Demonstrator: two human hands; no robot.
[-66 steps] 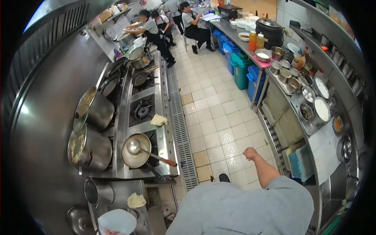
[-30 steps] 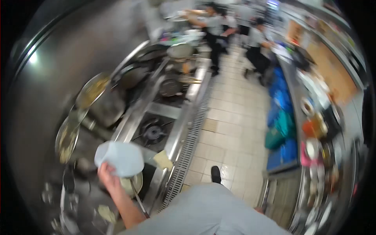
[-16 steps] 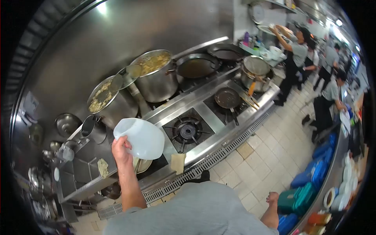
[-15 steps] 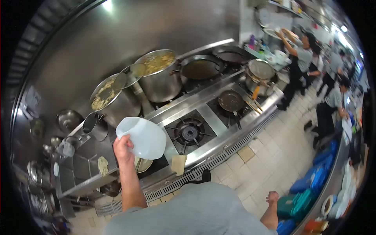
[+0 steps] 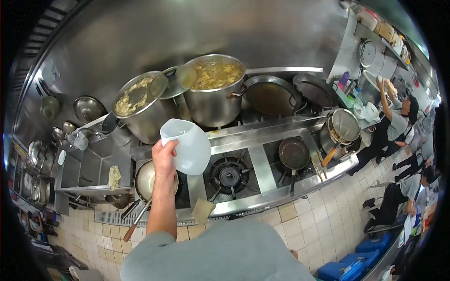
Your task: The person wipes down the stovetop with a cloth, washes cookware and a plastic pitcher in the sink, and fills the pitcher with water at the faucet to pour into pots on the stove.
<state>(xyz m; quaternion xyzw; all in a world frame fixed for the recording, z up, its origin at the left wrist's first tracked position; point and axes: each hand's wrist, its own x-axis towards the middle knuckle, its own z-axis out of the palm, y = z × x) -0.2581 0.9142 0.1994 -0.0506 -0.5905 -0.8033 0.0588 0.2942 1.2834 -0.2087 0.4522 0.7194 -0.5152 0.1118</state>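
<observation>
My left hand (image 5: 165,157) is wrapped round the edge of a translucent white plastic jug (image 5: 191,151), held tilted above the front of the range. Behind it stand two large steel stockpots: the left pot (image 5: 147,117) holds pale pieces in liquid, and the right pot (image 5: 213,103) holds yellowish pieces in broth. A glass lid (image 5: 173,83) rests across their rims. Below my left forearm lies a pan (image 5: 146,180) with a long-handled tool over it. Of my right side only a sliver of skin shows beside the grey shirt, its fingers hidden.
A gas burner (image 5: 228,174) lies right of the jug, then a small frying pan (image 5: 294,153). Dark woks (image 5: 271,96) stand behind. At left is a steel sink (image 5: 96,164) with a cloth (image 5: 114,178) on its edge. Several co-workers stand at right, near blue bins (image 5: 349,266).
My view has turned to the right, and the jug sits farther right in it, still in my left hand. My right hand has gone from plain view to almost hidden.
</observation>
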